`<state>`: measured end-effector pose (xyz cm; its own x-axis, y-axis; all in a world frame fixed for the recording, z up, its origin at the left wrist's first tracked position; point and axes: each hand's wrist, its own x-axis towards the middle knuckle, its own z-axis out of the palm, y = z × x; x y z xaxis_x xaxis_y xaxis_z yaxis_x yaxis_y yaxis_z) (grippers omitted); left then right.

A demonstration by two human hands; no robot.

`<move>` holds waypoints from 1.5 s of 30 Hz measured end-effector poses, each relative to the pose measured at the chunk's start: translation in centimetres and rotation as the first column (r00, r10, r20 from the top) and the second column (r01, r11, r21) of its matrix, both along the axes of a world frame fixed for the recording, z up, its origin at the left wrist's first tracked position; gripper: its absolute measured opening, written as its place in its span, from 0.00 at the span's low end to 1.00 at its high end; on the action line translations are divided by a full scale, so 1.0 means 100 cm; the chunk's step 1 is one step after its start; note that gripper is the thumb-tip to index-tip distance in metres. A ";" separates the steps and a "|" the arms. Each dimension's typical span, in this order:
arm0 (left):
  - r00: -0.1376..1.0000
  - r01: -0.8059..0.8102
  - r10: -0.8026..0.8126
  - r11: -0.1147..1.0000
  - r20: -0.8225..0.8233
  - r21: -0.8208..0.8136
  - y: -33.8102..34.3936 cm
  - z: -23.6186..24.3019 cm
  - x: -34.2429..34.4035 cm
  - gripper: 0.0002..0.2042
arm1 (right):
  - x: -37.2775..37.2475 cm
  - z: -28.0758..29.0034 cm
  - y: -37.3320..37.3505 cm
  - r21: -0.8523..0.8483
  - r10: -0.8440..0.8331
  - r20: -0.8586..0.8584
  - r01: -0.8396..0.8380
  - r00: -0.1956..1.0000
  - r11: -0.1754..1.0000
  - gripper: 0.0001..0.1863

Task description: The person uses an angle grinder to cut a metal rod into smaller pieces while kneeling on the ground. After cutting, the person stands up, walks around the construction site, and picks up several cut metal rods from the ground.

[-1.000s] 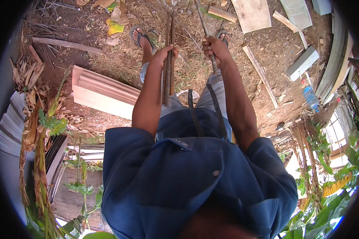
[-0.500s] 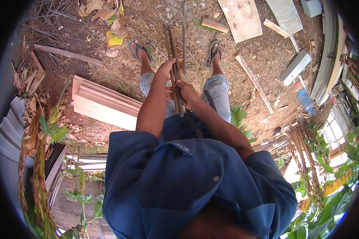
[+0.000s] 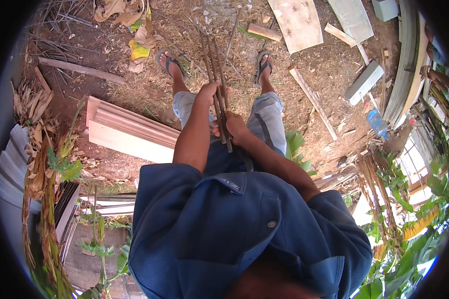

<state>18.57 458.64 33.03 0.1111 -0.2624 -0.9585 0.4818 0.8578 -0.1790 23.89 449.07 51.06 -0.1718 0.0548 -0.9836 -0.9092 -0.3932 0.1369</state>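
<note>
Several thin brown rods (image 3: 217, 94) lie side by side in my two hands, sloping from near my lap out past my knees. My left hand (image 3: 208, 93) is closed round them from the left side, higher up. Closer to my body, my right hand (image 3: 237, 128) grips them near their lower ends. Another thin rod (image 3: 231, 42) slants across at their far end; whether I hold it too, I cannot make out. Some fingers of both hands are hidden behind the rods.
Stacked pale boards (image 3: 129, 137) lie left of my legs. Ahead to the right are wide planks (image 3: 297, 25), a grey block (image 3: 364, 82), a narrow wood strip (image 3: 314, 103) and a blue plastic bottle (image 3: 377, 123). Dry leaves (image 3: 137, 32) litter the far left. Another person's arm shows at the right edge.
The rods have tilted a little, and my right hand sits slightly lower. The separate thin rod now slants where it stood straight. My view has shifted slightly.
</note>
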 end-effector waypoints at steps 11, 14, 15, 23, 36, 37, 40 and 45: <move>0.942 -0.322 0.331 0.937 0.049 -0.139 -0.028 0.022 -0.006 0.20 | 0.010 0.040 -0.005 0.076 0.584 0.306 -0.630 0.752 0.773 0.13; 0.948 -0.313 0.318 0.943 0.026 -0.111 -0.021 0.019 -0.019 0.19 | -0.005 0.041 0.001 0.095 0.549 0.302 -0.598 0.779 0.796 0.11; 0.954 -0.298 0.300 0.951 0.020 -0.081 -0.019 0.015 -0.022 0.19 | -0.009 0.037 0.004 0.112 0.488 0.248 -0.525 0.837 0.844 0.10; 0.971 -0.221 0.223 0.975 0.091 -0.027 0.021 -0.005 -0.039 0.18 | -0.037 -0.022 0.059 -0.040 -0.237 -0.219 0.234 0.947 0.972 0.09; 0.979 0.148 -0.170 0.972 0.111 0.183 0.171 0.097 -0.094 0.26 | -0.074 0.067 0.164 0.048 0.179 0.035 -0.181 0.983 0.982 0.06; 0.963 0.260 -0.269 0.919 -0.012 0.295 0.202 0.117 -0.098 0.28 | -0.077 0.067 0.170 0.057 0.150 0.043 -0.152 0.988 0.987 0.07; 0.769 0.542 -0.639 0.633 -0.022 0.553 0.323 0.206 -0.107 0.27 | -0.075 0.065 0.181 0.126 0.139 0.043 -0.144 0.989 0.982 0.04; 0.459 0.164 -0.871 -0.109 -0.174 0.980 0.421 0.441 -0.077 0.18 | -0.058 0.059 0.172 0.190 0.102 -0.029 -0.095 0.994 0.977 0.04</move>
